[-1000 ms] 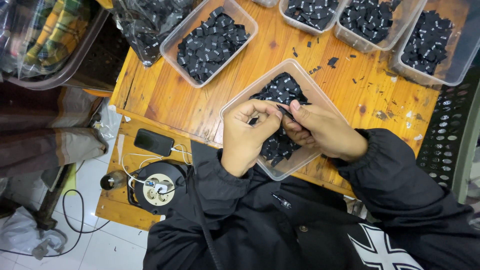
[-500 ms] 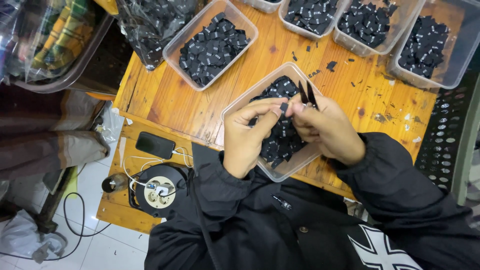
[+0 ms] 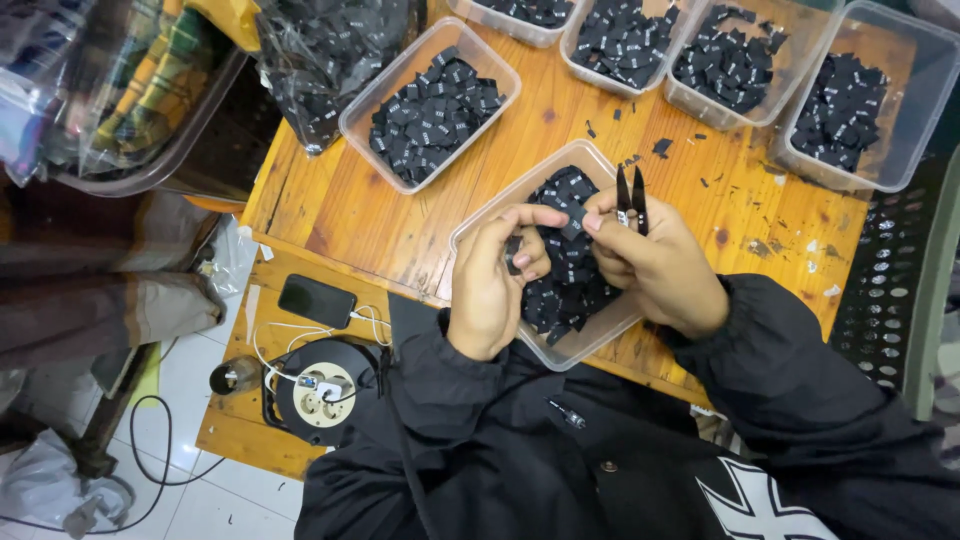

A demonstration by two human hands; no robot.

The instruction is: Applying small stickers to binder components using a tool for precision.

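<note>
Pinched between both hands, a small black label (image 3: 573,222) is held over the clear tub (image 3: 470,225). Left hand (image 3: 497,280) grips it; right hand (image 3: 655,262) also clasps black snips (image 3: 630,198). Beyond the grip, four filled tubs (image 3: 362,115) sit on the counter (image 3: 520,130); many labels remain beneath.

Both hands meet over a clear rectangular plastic tub (image 3: 470,232) of small black fabric labels, near the front edge of an orange-brown wooden table (image 3: 400,215). The left hand (image 3: 497,285) and the right hand (image 3: 655,265) pinch one small black label (image 3: 574,221) between them. The right hand also grips black thread snips (image 3: 630,197), blades pointing far. Four similar filled tubs stand farther back.
</note>
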